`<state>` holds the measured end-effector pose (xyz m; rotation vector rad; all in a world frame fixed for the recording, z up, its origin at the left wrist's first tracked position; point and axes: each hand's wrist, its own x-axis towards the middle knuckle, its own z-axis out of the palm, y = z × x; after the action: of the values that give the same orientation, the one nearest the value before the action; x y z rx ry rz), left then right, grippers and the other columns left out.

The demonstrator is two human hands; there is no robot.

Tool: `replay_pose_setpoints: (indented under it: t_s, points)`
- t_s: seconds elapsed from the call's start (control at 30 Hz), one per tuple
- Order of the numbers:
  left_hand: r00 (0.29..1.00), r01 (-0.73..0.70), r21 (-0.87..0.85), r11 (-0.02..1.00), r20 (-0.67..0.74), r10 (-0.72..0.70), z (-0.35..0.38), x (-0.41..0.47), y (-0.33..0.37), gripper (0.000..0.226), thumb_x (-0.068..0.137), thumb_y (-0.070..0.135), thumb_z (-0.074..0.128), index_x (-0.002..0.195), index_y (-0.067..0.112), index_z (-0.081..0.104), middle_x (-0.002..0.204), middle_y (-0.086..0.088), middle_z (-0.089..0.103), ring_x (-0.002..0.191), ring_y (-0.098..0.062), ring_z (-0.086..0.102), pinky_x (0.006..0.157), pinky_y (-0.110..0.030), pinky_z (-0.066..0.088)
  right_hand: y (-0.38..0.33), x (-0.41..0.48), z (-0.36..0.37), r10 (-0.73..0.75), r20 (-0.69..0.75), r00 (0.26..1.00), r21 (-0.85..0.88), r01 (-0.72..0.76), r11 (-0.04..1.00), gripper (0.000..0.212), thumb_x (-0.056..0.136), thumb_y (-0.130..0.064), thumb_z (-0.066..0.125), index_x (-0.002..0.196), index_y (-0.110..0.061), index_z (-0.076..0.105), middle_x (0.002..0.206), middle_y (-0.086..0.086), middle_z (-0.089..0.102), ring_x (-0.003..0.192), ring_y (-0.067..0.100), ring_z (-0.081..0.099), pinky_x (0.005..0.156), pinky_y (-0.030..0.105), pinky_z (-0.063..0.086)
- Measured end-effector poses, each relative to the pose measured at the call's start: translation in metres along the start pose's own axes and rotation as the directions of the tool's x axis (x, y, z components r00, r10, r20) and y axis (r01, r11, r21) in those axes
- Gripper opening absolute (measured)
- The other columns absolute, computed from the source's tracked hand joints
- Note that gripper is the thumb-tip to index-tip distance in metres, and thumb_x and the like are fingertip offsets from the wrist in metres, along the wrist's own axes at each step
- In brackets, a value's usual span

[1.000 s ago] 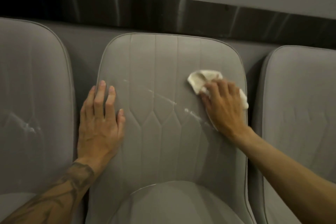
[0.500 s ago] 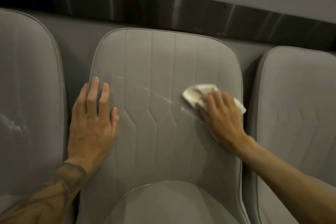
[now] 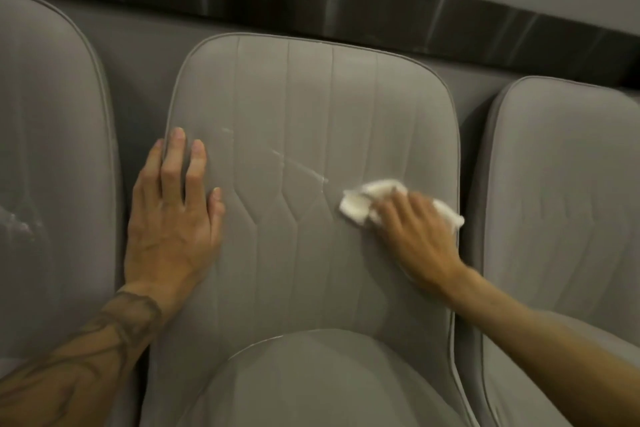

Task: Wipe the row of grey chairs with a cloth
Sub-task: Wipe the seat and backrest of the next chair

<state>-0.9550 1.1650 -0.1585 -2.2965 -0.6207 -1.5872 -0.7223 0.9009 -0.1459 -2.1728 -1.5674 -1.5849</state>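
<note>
The cloth (image 3: 360, 206) is pressed, bunched in the right hand (image 3: 417, 236), on the right of the middle chair (image 3: 311, 90), which is steadied at its left edge by the flat, straight-fingered left hand (image 3: 173, 218). The pale streak (image 3: 301, 166) just left of it is probably best met with firm, overlapping strokes.

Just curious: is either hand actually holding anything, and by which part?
The right hand holds the white cloth bunched by its middle, both ends sticking out. The left hand lies flat on the middle chair, holding nothing.

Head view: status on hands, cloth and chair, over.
Left hand flat on middle chair backrest. Right hand holds cloth against it. White streak beside cloth. Nothing blocking.
</note>
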Motion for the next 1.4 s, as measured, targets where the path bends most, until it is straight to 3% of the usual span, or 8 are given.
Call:
replay_pose_setpoints:
  t_s: [0.13, 0.33, 0.57, 0.8, 0.9, 1.03, 1.23, 1.4]
  points:
    - [1.0, 0.004, -0.005, 1.0, 0.003, -0.004, -0.002, 0.001, 0.002, 0.057, 0.109, 0.025, 0.039, 0.159, 0.001, 0.028, 0.167, -0.025, 0.022, 0.151, -0.046, 0.027, 0.125, -0.053, 0.026, 0.015, 0.01, -0.005, -0.171, 0.039, 0.984, 0.005, 0.171, 0.985, 0.013, 0.101, -0.021, 0.056, 0.106, -0.01, 0.061, 0.099, 0.013, 0.057, 0.083, 0.033, 0.053, 0.073, 0.043, 0.042]
    - [1.0, 0.009, 0.001, 1.0, 0.008, -0.009, -0.001, 0.0, 0.001, 0.058, 0.109, 0.026, 0.037, 0.16, 0.003, 0.025, 0.168, -0.023, 0.02, 0.152, -0.044, 0.026, 0.125, -0.053, 0.027, 0.02, 0.067, 0.0, 0.239, -0.172, 0.956, 0.008, -0.241, 0.97, 0.017, 0.104, -0.027, 0.05, 0.102, -0.01, 0.051, 0.101, 0.013, 0.05, 0.085, 0.031, 0.045, 0.073, 0.042, 0.037]
    - [1.0, 0.007, 0.006, 1.0, 0.0, -0.007, -0.002, 0.0, 0.001, 0.058, 0.108, 0.026, 0.039, 0.16, 0.003, 0.025, 0.167, -0.023, 0.02, 0.151, -0.045, 0.027, 0.123, -0.054, 0.028, -0.005, -0.022, 0.005, -0.325, 0.095, 0.941, 0.0, 0.327, 0.945, 0.012, 0.096, -0.017, 0.058, 0.105, -0.01, 0.062, 0.097, 0.01, 0.058, 0.08, 0.029, 0.054, 0.069, 0.039, 0.042]
    - [1.0, 0.001, 0.003, 1.0, -0.002, -0.001, 0.0, 0.0, 0.0, 0.058, 0.109, 0.025, 0.04, 0.16, 0.003, 0.025, 0.167, -0.023, 0.021, 0.151, -0.045, 0.027, 0.126, -0.052, 0.025, 0.007, 0.038, 0.002, 0.15, -0.087, 0.985, 0.016, -0.149, 0.989, 0.017, 0.105, -0.025, 0.045, 0.106, -0.011, 0.053, 0.103, 0.012, 0.05, 0.086, 0.031, 0.046, 0.073, 0.044, 0.041]
    - [1.0, 0.006, 0.008, 1.0, 0.002, -0.006, -0.001, 0.0, 0.0, 0.058, 0.109, 0.026, 0.038, 0.16, 0.003, 0.025, 0.167, -0.024, 0.021, 0.151, -0.046, 0.028, 0.125, -0.053, 0.026, -0.033, -0.042, 0.012, -0.095, 0.021, 0.995, 0.05, 0.094, 0.994, 0.019, 0.091, -0.016, 0.062, 0.108, -0.007, 0.064, 0.103, 0.015, 0.061, 0.084, 0.033, 0.058, 0.071, 0.043, 0.048]
    - [1.0, 0.011, 0.001, 1.0, 0.004, -0.011, -0.002, 0.001, 0.001, 0.058, 0.108, 0.025, 0.039, 0.16, 0.002, 0.025, 0.167, -0.024, 0.022, 0.151, -0.045, 0.027, 0.126, -0.052, 0.025, -0.045, -0.083, 0.009, -0.431, 0.225, 0.874, 0.088, 0.423, 0.902, 0.022, 0.086, -0.017, 0.062, 0.106, -0.01, 0.058, 0.101, 0.007, 0.063, 0.082, 0.026, 0.058, 0.069, 0.035, 0.046]
    - [1.0, 0.006, 0.005, 1.0, 0.006, -0.006, 0.0, 0.0, 0.0, 0.059, 0.109, 0.027, 0.038, 0.161, 0.005, 0.022, 0.168, -0.023, 0.02, 0.151, -0.044, 0.027, 0.125, -0.052, 0.026, -0.03, -0.028, 0.014, -0.058, 0.092, 0.994, 0.051, 0.053, 0.997, 0.014, 0.097, -0.015, 0.049, 0.107, -0.011, 0.058, 0.103, 0.01, 0.055, 0.082, 0.029, 0.049, 0.073, 0.04, 0.04]
    - [1.0, 0.0, 0.008, 1.0, 0.006, 0.0, -0.003, 0.002, 0.001, 0.058, 0.108, 0.025, 0.038, 0.16, 0.004, 0.024, 0.167, -0.024, 0.021, 0.151, -0.045, 0.027, 0.125, -0.052, 0.026, -0.062, -0.096, 0.015, -0.418, 0.24, 0.876, 0.122, 0.4, 0.908, 0.022, 0.092, -0.017, 0.046, 0.099, -0.015, 0.066, 0.098, 0.006, 0.065, 0.078, 0.024, 0.059, 0.067, 0.034, 0.048]
